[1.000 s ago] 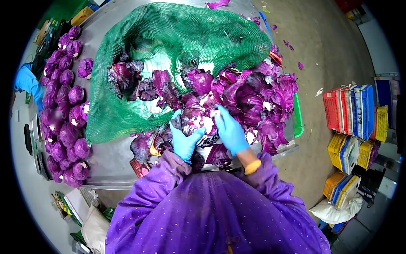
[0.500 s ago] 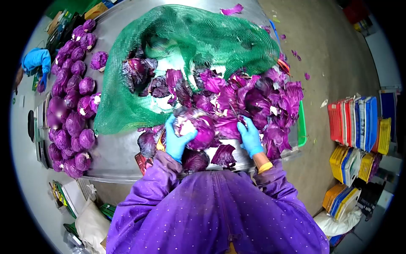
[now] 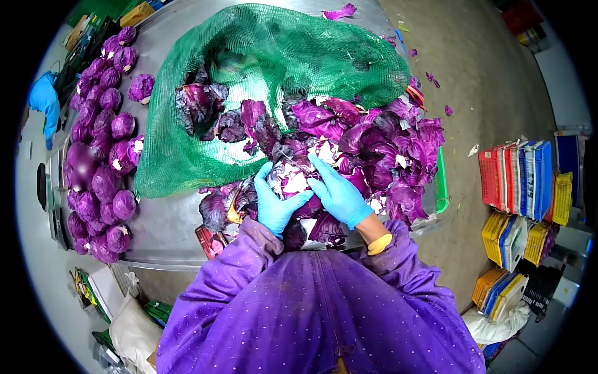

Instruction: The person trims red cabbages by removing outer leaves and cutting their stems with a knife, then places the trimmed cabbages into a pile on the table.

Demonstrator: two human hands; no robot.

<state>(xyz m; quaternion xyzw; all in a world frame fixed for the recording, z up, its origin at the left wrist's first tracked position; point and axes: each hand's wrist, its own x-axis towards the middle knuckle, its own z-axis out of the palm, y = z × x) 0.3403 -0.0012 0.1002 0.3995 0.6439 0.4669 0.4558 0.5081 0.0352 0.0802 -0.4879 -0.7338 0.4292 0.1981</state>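
Observation:
A red cabbage (image 3: 293, 179), its whitish cut end turned up, sits between my two blue-gloved hands. Along its left side, my left hand (image 3: 275, 202) grips it with thumb and fingers. Closing on its right side is my right hand (image 3: 339, 194), fingers laid along the leaves; their tips are partly lost among the purple. Loose purple cabbage leaves (image 3: 383, 156) pile up to the right of the hands, and a few dark ones (image 3: 215, 209) lie to the left. Just beyond, a green mesh bag (image 3: 180, 149) spreads over the table with dark leaves on and in it.
Several whole red cabbages (image 3: 106, 181) crowd the left side of the metal table (image 3: 165, 230). A green crate edge (image 3: 442, 181) shows at the right. Stacked coloured crates (image 3: 517, 174) stand on the floor further right. A person's blue sleeve (image 3: 45, 103) is at far left.
My right hand has moved left from the leaves onto the cabbage. The cabbage has turned, showing more of its whitish end. The other person's arm at far left has shifted.

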